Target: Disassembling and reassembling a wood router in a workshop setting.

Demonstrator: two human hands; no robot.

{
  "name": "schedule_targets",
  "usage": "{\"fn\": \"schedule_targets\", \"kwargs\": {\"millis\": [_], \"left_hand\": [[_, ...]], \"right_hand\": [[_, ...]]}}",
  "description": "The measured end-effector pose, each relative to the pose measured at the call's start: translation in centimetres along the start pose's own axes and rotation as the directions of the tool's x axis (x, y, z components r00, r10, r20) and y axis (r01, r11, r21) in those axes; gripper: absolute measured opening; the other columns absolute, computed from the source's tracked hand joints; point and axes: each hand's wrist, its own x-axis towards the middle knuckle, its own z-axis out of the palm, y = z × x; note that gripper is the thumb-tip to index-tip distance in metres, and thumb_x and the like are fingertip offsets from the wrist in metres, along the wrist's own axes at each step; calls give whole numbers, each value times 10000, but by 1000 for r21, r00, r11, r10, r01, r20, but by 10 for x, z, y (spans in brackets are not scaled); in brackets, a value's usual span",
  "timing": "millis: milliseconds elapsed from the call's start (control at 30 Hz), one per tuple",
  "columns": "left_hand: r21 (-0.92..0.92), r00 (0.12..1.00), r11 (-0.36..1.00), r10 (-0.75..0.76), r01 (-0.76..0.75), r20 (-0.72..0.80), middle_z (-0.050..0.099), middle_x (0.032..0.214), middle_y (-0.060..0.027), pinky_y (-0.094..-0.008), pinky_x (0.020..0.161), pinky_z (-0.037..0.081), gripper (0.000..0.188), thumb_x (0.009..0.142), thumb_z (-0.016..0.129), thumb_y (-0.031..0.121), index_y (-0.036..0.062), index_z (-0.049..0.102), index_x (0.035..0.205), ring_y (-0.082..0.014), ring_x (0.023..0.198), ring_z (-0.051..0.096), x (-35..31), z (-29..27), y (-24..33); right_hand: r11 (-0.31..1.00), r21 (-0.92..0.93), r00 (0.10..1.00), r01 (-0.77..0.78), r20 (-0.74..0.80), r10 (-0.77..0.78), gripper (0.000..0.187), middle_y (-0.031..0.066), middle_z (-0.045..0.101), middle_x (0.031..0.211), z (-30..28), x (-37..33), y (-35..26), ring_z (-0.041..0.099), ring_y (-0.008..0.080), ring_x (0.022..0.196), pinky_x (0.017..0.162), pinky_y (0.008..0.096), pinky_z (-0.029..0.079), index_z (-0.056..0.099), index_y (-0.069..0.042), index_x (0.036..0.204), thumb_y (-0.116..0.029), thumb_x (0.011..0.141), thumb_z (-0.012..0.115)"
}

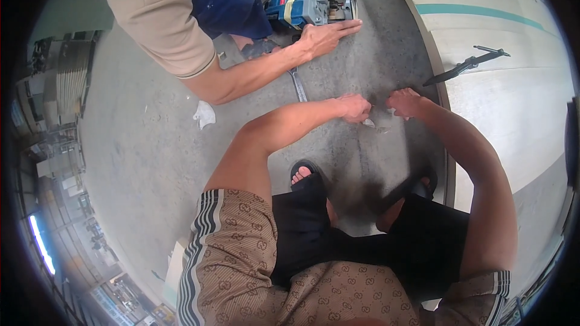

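Note:
My left hand (pixel 353 108) is low over the concrete floor, its fingers closed in a pinch. A small white scrap (pixel 368 123) shows right at its fingertips; whether they grip it is unclear. Facing it across a short gap, my right hand (pixel 406 104) is also closed, with a bit of something pale at its fingers, too small to name. Left of my left hand lies a metal wrench (pixel 298 86) on the floor. Beyond it another person's hand (pixel 329 39) rests against a blue power tool (pixel 302 7) with yellow tape around its body.
A large pale panel (pixel 483 36) with a green stripe runs along the right, with a dark clamp (pixel 468 65) on its edge. A crumpled white scrap (pixel 205 115) lies on the floor at left. The other person crouches at the upper left. Stacked boards (pixel 74 75) stand at far left.

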Motion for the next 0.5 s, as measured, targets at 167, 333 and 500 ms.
{"fn": "schedule_targets", "kwargs": {"millis": [167,333,500], "left_hand": [[-9,998,1000,17,-18,-60,658,850,-117,-433,719,489,218,794,534,263,94,641,882,-316,831,625,0,4,-4],[-5,999,1000,14,-15,-45,658,874,-115,-443,739,485,207,783,530,253,109,646,876,-321,844,623,0,3,-3],[-11,1000,1000,0,0,-28,651,933,-122,-448,777,481,236,783,514,247,105,641,922,-322,901,613,-2,-2,0]], "right_hand": [[1000,19,999,-22,33,22,287,128,598,920,-2,3,-1,617,312,884,743,422,510,652,-98,924,-148,643,686],[1000,-22,1000,0,-24,0,300,129,598,938,-2,1,-4,612,313,909,757,441,502,654,-105,938,-148,642,679],[999,37,994,1,-111,3,237,142,628,886,-6,-6,-8,622,321,905,745,427,513,653,-61,853,-124,628,695]]}}
